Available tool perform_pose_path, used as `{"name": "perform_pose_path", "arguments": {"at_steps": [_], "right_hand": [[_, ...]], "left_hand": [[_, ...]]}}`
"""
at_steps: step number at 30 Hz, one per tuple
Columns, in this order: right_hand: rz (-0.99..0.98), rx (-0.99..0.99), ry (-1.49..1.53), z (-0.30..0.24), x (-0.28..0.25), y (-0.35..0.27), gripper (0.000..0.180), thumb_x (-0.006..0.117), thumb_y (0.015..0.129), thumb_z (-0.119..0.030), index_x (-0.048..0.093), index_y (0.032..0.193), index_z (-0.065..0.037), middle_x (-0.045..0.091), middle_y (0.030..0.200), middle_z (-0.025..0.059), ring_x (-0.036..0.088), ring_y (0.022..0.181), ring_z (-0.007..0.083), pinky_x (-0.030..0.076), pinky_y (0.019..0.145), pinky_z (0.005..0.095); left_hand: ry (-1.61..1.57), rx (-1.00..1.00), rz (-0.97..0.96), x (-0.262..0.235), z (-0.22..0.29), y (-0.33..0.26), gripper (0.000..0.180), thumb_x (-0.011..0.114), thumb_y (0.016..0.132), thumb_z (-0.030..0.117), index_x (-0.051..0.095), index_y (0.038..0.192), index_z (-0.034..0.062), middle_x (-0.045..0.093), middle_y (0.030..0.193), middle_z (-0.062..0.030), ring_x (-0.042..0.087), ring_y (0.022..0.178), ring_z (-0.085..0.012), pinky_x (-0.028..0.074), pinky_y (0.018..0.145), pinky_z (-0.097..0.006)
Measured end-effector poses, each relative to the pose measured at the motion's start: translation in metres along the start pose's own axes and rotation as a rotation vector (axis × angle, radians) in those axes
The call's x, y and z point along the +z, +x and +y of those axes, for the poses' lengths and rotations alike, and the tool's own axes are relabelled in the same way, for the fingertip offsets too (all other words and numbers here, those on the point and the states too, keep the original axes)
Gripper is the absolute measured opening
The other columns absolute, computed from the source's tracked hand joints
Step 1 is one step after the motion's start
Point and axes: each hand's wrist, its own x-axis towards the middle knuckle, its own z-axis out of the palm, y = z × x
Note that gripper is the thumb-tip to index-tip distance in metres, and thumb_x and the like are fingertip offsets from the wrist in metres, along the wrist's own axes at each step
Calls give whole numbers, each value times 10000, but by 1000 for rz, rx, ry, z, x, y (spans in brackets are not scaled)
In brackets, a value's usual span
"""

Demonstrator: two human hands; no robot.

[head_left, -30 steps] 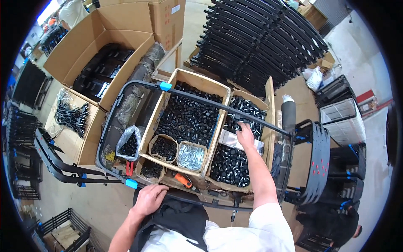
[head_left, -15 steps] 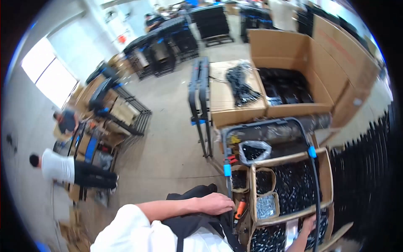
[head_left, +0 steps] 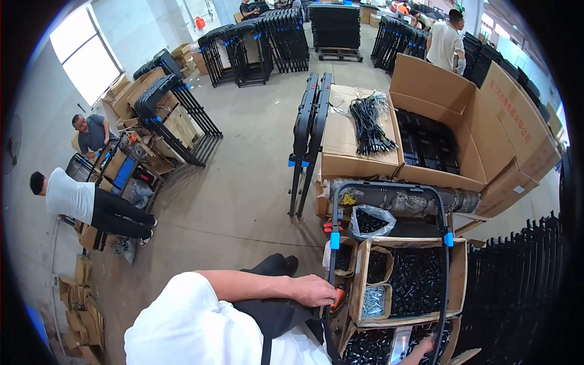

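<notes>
A black U-shaped tube frame (head_left: 389, 185) with blue clips stands before me over the boxes of parts. My left hand (head_left: 314, 291) is closed at its left leg, the fingers curled against the tube. Partly hidden just beyond those fingers is an orange-handled tool (head_left: 339, 297). My right hand (head_left: 426, 345) reaches low into a front cardboard box of small black parts (head_left: 368, 347), beside the frame's right leg. Its fingers are bent among the parts, and what they pinch is too small to make out. A flat silver piece (head_left: 400, 344) lies in that box.
A larger box of black fittings (head_left: 417, 277) holds a smaller box of silver screws (head_left: 373, 301). Behind stand a plastic bag of black parts (head_left: 371, 221), bundled black cables (head_left: 368, 125) and a big open carton (head_left: 435, 91). Folded frames (head_left: 304, 140) stand left of it. Several people work farther off.
The view has tilted and shifted, so more of the far room shows. My left hand stays at the frame's left leg; my right hand is still down in the front box.
</notes>
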Motion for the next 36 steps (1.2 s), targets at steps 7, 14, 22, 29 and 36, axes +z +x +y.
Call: {"name": "perform_pose_path", "arguments": {"at_steps": [7,14,22,29,36], "right_hand": [[131,166,753,11,-40,-87,252,577,971,-235,577,1112,-26,636,868,93,613,649,181,399,478,259],[-575,132,781,-174,-18,-374,408,605,1030,-280,631,1307,19,655,1191,154,648,925,232,517,739,339],[-699,13,695,-240,1,-449,326,606,1016,-243,585,1248,-14,667,1079,149,638,868,261,484,722,353],[-491,-374,230,-217,-10,-343,233,645,975,-137,657,1163,-1,659,914,40,596,777,98,495,673,260],[-168,-363,276,-240,-55,-233,301,626,966,-87,633,1245,28,705,962,89,645,763,106,515,612,252]], "left_hand": [[-193,56,-152,4,14,33,253,531,1018,258,663,1132,75,698,1093,-159,668,1046,-377,528,882,-478],[-339,198,-46,18,3,53,632,655,944,201,350,1468,20,625,1203,-259,669,1039,-421,524,912,-487],[-243,246,-29,-14,-10,54,394,593,977,280,494,1252,17,639,1045,-258,693,940,-447,561,766,-525],[-203,65,37,-67,-51,23,401,484,1047,344,612,1344,107,677,1222,-151,673,1108,-338,531,946,-437],[-303,20,-90,-66,-58,-4,356,621,1010,307,622,1260,53,708,1155,-160,676,1093,-374,536,927,-436]]}}
